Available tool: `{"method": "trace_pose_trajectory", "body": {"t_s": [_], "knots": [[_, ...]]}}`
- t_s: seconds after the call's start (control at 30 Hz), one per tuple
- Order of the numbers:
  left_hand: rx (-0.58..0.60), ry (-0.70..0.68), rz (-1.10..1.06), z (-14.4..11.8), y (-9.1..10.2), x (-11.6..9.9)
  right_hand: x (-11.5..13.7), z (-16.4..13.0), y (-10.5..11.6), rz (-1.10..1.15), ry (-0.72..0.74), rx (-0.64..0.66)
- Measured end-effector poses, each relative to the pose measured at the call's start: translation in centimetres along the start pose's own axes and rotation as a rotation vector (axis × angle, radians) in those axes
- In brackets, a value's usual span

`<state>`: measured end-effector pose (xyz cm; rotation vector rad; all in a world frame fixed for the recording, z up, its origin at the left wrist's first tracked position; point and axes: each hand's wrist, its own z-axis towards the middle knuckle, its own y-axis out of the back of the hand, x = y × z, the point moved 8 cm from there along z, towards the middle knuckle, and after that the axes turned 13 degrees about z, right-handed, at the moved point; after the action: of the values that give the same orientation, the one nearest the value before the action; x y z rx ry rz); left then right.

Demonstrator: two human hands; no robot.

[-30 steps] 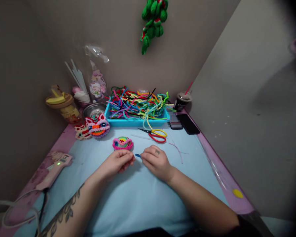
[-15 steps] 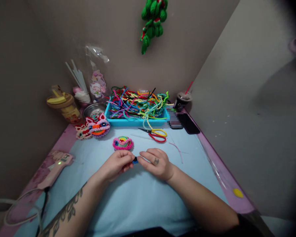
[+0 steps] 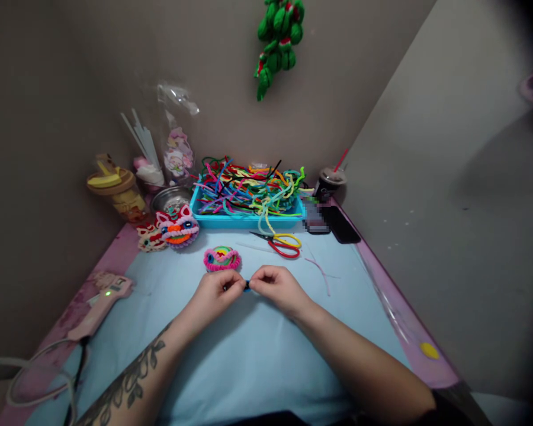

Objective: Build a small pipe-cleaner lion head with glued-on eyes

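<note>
Both the left hand (image 3: 215, 294) and the right hand (image 3: 275, 286) pinch a small blue pipe-cleaner piece (image 3: 247, 286), seemingly half-coiled. A finished pink coil (image 3: 222, 259) lies at eleven o'clock; many stems remain in the tray (image 3: 244, 220) at twelve.

No legible text, labels, brands or numbers on any item, print on sticker packet (image 3: 178, 155) beyond the fingers too small to read

Fuzzy blue pipe-cleaner piece (image 3: 247, 286), matt pale-blue table cover (image 3: 249, 355); glossy turquoise plastic tray (image 3: 244, 220), metal bowl (image 3: 171, 198)
</note>
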<state>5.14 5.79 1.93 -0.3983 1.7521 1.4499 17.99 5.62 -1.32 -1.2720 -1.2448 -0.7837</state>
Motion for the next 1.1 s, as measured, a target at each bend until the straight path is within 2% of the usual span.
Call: {"method": "trace_pose_trajectory", "body": {"t_s": [0.1, 0.3, 0.53, 0.6, 0.73, 0.83, 0.97, 1.1], "knots": [[0.028, 0.027, -0.026, 0.1, -0.1, 0.0, 0.1, 0.0, -0.1, -0.009, -0.01, -0.005], [0.039, 0.199, -0.235, 0.6, 0.0, 1.7, -0.3, 0.3, 0.4, 0.045, -0.038, -0.067], [0.045, 0.061, -0.195, 0.8, -0.2, 1.1, -0.3, 0.4, 0.4, -0.008, -0.029, -0.056], [0.047, 0.034, -0.132, 0.7, -0.2, 0.8, 0.4, 0.4, 0.3, -0.156, 0.051, -0.016], [0.043, -0.043, 0.038, 0.4, -0.3, 0.5, 2.5, -0.2, -0.8, -0.58, 0.354, 0.104], [0.051, -0.136, 0.148, 0.2, -0.7, 0.1, 2.4, -0.7, -1.7, -0.73, 0.415, 0.2], [0.073, -0.155, 0.187, 0.1, -1.1, -0.2, 2.4, -0.8, -2.1, -0.748, 0.411, 0.238], [0.026, -0.072, 0.097, 0.3, -0.8, 0.0, 2.9, -0.6, -1.3, -0.618, 0.374, 0.172]]}}
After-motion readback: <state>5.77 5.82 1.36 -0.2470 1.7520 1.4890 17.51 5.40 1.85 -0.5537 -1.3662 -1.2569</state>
